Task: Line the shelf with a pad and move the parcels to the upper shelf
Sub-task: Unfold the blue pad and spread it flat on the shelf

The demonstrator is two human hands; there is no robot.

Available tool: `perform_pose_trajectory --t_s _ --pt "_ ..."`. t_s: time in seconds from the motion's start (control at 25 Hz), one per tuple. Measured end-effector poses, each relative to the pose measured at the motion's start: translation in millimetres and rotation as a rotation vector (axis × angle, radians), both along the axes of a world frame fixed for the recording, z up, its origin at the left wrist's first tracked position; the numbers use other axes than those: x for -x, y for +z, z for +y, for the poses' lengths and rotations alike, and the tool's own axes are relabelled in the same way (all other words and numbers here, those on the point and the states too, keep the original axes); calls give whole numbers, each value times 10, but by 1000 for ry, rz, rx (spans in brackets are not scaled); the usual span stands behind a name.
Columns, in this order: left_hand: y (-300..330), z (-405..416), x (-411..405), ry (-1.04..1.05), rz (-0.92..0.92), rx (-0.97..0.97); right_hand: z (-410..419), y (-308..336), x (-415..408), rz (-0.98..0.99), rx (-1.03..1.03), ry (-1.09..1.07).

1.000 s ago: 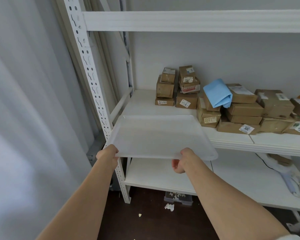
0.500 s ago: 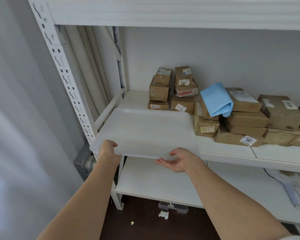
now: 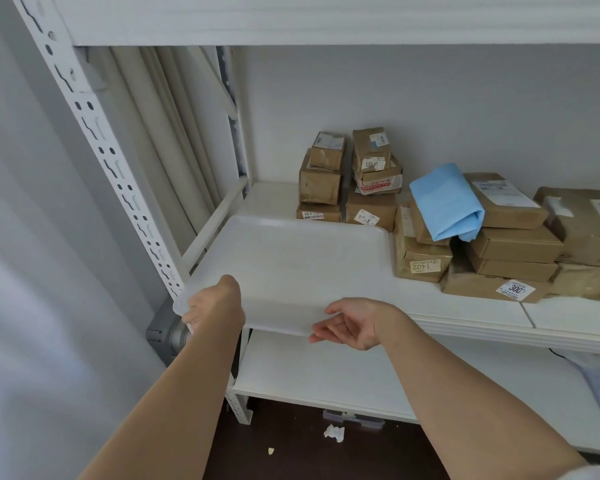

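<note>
Overhang is the main risk: the translucent pad (image 3: pixel 291 268) lies on the middle shelf (image 3: pixel 465 306) at its left end, its near edge past the shelf's front edge. The left hand (image 3: pixel 215 306) grips the near-left corner; the right hand (image 3: pixel 352 323) sits palm-up with fingers relaxed, seemingly under the edge, though contact is unclear. Pushed in crooked, the pad could jam against the brown parcels (image 3: pixel 423 258) stacked at its right edge, or tip off.

Translucent white pad (image 3: pixel 291 268), brown parcels (image 3: pixel 513 244), blue cloth (image 3: pixel 447 199), white shelf (image 3: pixel 465 306).
</note>
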State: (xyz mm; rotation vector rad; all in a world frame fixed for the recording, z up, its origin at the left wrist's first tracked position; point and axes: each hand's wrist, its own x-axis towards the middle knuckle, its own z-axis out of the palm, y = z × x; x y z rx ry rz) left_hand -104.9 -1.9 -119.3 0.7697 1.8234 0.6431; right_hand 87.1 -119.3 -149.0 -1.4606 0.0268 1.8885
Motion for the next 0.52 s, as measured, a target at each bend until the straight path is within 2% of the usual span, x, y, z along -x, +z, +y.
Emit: perform_pose_trajectory --t_s 0.08,0.2,0.36,0.52 --pt "51 113 -93 -50 33 -61 135 74 1 -86 -36 -10" --pt "56 409 -338 -212 -115 -81 298 160 -17 -246 -68 -40" --pt "50 625 -643 -300 -302 102 443 175 -201 -342 -44 -141" --pt "-47 595 -903 -447 -336 250 474 276 -391 -519 -45 -273"
